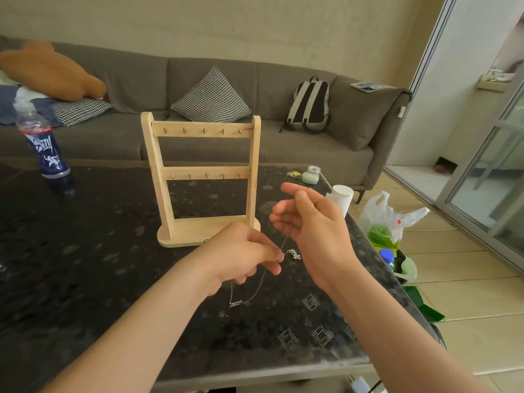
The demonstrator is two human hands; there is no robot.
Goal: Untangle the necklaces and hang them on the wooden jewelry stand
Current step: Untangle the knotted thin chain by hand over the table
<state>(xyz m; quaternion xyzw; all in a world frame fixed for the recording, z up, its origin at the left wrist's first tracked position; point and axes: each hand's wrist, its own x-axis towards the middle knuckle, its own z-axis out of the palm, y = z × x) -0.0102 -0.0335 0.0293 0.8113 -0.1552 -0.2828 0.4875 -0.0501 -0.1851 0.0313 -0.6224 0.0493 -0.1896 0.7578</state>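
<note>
Item: thin silver chain necklace with a small bar pendant (235, 303), being held taut between both hands above the dark speckled glossy surface (99, 251). Its lower loop is drooping beneath the left hand (243, 255), and the pendant is hanging at or just over the surface; contact cannot be told. The left grip is pinching the chain between thumb and forefinger, with the remaining fingers curling underneath. The right hand (313, 222) is sitting higher and nearer the stand, its grip pinching the chain's upper end between thumb and index finger while the other fingers are spreading loosely. A second small crumpled silver chain (294, 254) is lying on the surface just beside the left fingertips, between the two hands. The pale wooden two-bar jewelry stand with small brass hooks (202, 177) is standing upright directly behind the hands. Also present: a blue-labelled plastic drink bottle (45, 150) standing at the far left of the surface, a grey fabric sofa (283, 148) beyond, carrying a houndstooth cushion (211, 96) and a black-and-grey backpack (309, 104).
</note>
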